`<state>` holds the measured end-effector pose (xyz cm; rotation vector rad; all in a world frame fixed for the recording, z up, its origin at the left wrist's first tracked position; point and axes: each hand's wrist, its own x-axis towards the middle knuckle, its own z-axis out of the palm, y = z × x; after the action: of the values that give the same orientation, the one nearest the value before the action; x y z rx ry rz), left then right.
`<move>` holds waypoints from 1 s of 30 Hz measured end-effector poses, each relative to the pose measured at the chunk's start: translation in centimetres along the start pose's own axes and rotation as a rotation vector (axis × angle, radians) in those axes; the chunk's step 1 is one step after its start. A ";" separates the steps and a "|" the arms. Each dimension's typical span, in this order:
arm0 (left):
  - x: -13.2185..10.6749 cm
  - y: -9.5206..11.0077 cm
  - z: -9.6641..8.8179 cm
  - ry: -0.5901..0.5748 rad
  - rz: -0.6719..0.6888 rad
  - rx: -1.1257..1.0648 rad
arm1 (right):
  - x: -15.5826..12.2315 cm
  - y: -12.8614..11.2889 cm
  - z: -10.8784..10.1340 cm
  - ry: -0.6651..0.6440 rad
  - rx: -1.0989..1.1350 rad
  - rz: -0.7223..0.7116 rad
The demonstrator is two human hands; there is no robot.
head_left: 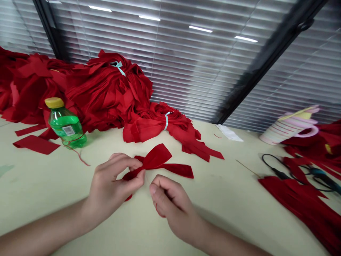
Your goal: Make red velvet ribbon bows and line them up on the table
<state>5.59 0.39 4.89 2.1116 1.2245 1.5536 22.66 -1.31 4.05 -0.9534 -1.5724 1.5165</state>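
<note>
A red velvet bow with several loops and tails is pinched at its middle between the thumb and fingers of my left hand. Just to the right and nearer to me, my right hand is closed in a pinch. Between its fingertips and the bow's middle runs a thin, faint line, apparently thread. A short loop of red thread hangs below my right fingers. My left palm side hides part of the bow's left loops.
Bundles of red fabric strips lie along the window blinds. A green bottle wound with red thread leans at left. To the right are a striped cup, a black cable, more red strips and a white tissue.
</note>
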 end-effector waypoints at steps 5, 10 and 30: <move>0.7 0.1 0.0 -0.094 -0.280 -0.187 | 0.7 0.5 -0.4 0.026 0.204 0.008; 1.2 0.0 0.1 -0.190 -0.527 -0.413 | 1.0 0.5 -0.6 0.076 0.285 0.062; 0.4 -0.2 0.1 -0.500 -0.761 -0.786 | 1.5 0.3 -2.4 0.062 0.226 0.189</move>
<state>5.58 0.84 5.03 1.1913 0.8593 0.8602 24.12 1.09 3.87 -1.0299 -1.2640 1.7358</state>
